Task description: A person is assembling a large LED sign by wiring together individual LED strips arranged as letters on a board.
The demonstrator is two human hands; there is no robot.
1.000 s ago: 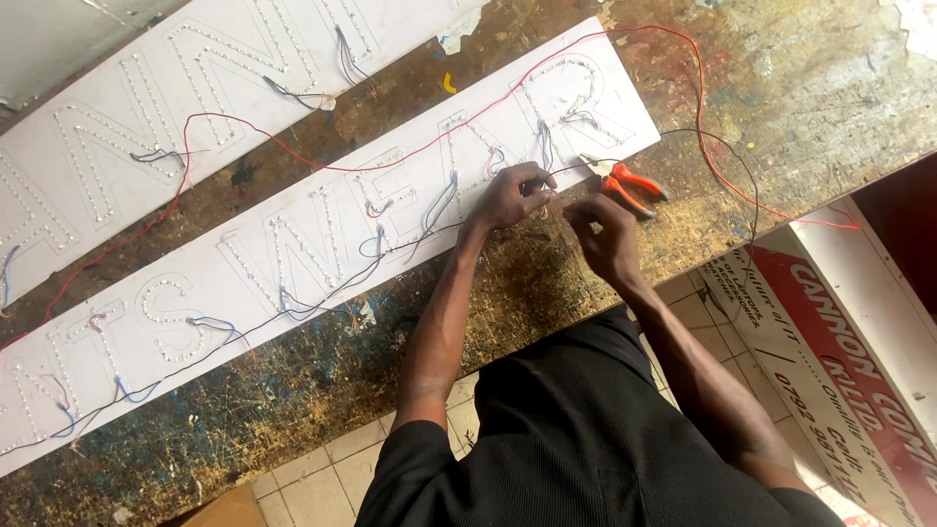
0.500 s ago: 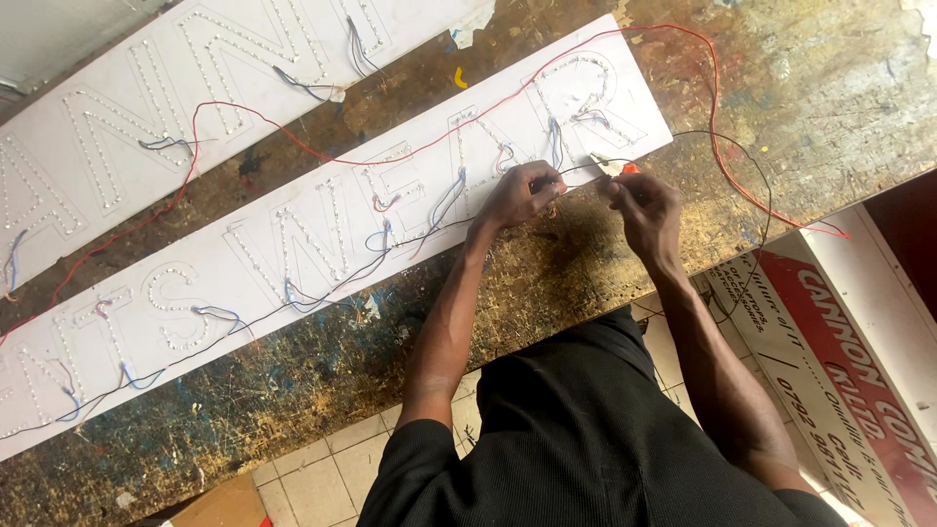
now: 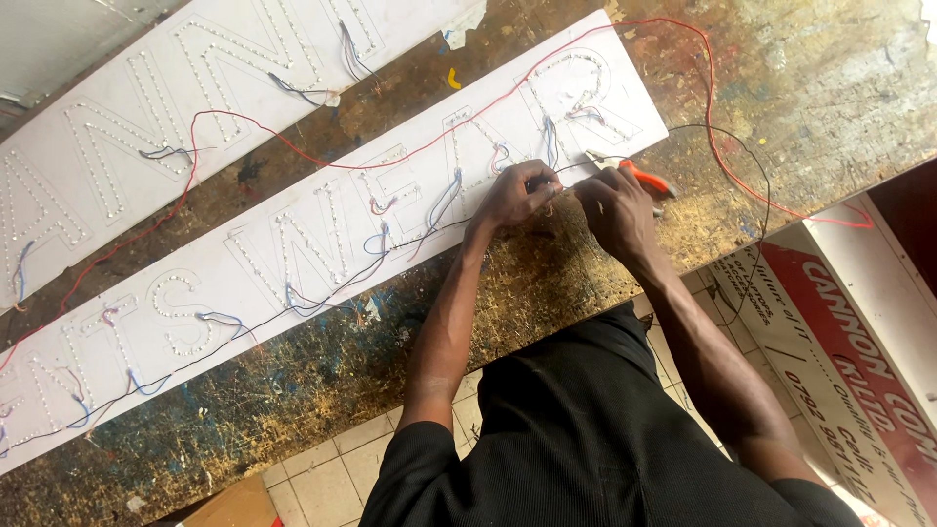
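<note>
Wire (image 3: 566, 174) sits pinched between left hand (image 3: 512, 195) and right hand (image 3: 615, 205) grips (both clamped).

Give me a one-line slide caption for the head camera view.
Both hands, left and right, pinch thin wires at the edge of a white LED sign panel, orange-handled pliers beside them.

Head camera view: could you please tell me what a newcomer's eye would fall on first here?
Two long white sign boards studded with small lights lie slanted across a worn workbench. A red wire loops over them. At the near board's lower edge, left hand and right hand meet, orange-handled pliers beside them.
</note>
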